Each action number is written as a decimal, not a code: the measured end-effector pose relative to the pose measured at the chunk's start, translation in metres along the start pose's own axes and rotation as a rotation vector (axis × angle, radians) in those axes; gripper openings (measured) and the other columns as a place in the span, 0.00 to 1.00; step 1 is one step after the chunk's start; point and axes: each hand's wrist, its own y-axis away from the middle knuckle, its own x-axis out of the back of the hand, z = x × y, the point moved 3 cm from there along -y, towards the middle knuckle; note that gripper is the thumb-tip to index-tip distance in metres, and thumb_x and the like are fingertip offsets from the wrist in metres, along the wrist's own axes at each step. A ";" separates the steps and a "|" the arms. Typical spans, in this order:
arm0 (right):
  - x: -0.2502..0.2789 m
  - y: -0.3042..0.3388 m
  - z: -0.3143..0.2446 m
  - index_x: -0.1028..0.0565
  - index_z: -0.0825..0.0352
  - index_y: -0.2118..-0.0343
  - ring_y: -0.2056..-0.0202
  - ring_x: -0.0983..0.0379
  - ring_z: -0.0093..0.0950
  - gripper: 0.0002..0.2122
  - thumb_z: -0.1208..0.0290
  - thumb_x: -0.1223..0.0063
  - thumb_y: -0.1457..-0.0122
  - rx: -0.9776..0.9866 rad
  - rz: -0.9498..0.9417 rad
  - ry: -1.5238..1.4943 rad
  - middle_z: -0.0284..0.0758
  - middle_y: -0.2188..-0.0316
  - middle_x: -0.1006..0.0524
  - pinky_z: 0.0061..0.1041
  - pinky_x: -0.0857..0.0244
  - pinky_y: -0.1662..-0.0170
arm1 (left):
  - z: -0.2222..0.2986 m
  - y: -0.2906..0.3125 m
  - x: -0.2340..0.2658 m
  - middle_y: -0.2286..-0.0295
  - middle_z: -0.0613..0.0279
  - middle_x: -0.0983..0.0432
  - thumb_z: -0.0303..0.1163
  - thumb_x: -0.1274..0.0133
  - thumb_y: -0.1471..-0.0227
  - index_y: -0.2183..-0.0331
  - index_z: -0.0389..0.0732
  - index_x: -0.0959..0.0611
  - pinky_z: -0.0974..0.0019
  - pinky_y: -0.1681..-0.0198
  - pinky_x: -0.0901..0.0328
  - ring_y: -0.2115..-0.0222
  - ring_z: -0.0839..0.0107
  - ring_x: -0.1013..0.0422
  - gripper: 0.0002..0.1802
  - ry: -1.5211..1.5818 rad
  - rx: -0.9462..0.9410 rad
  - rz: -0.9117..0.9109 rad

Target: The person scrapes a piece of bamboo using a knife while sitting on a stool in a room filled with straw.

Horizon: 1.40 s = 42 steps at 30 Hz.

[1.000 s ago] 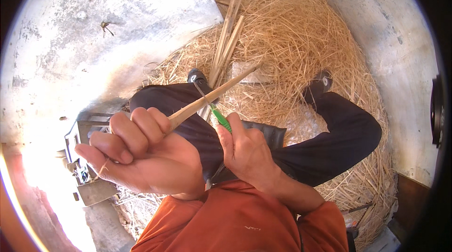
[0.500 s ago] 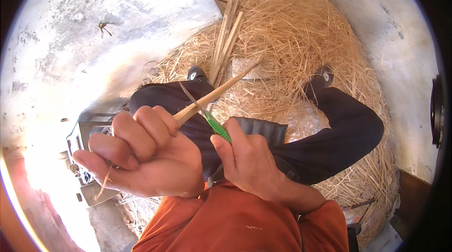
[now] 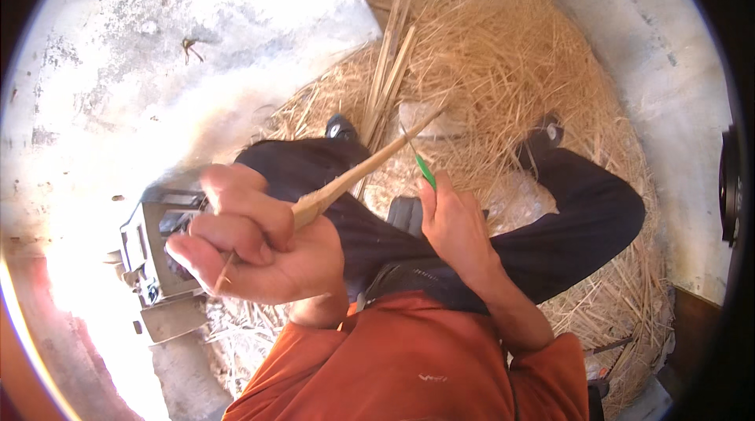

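Note:
My left hand (image 3: 255,240) is closed in a fist around the thick end of a pale wooden stick (image 3: 358,173), which slants up and to the right to a pointed tip. A thin fibre pokes out below the curled fingers. My right hand (image 3: 458,228) grips the green handle of a knife (image 3: 425,170). Its narrow blade crosses the stick not far from the tip; whether the edge touches the wood is hard to make out.
Straw-like shavings (image 3: 503,44) cover the floor around my outstretched legs. Several split wooden strips (image 3: 387,67) lie beyond my left foot. A grey metal device (image 3: 161,244) stands at the left, beside a whitewashed wall (image 3: 157,106). Another pale wall (image 3: 629,36) rises at the right.
The knife and my right hand have moved up and right along the stick, from near my left fist toward the tip. My left fist has shifted slightly right.

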 end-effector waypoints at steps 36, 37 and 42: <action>-0.020 -0.020 0.018 0.32 0.73 0.67 0.81 0.31 0.52 0.13 0.64 0.59 0.36 -0.031 -0.117 -0.165 0.51 0.86 0.30 0.47 0.39 0.75 | -0.013 -0.002 -0.002 0.92 0.73 0.56 0.43 0.74 0.37 0.87 0.50 0.43 0.73 0.83 0.60 0.88 0.80 0.61 0.26 0.085 0.103 0.015; -0.036 -0.033 0.061 0.32 0.73 0.68 0.81 0.31 0.51 0.14 0.64 0.59 0.36 -0.125 -0.071 -0.098 0.50 0.86 0.30 0.47 0.39 0.75 | -0.017 0.003 -0.010 0.92 0.73 0.56 0.43 0.74 0.37 0.87 0.50 0.44 0.73 0.83 0.60 0.88 0.80 0.61 0.26 0.078 0.106 0.041; -0.033 -0.044 0.073 0.32 0.73 0.68 0.81 0.31 0.51 0.14 0.64 0.58 0.37 -0.143 -0.145 -0.161 0.51 0.87 0.31 0.45 0.39 0.76 | -0.015 0.001 -0.012 0.92 0.74 0.57 0.42 0.70 0.38 0.88 0.51 0.47 0.74 0.83 0.62 0.87 0.81 0.62 0.26 -0.262 -0.006 0.125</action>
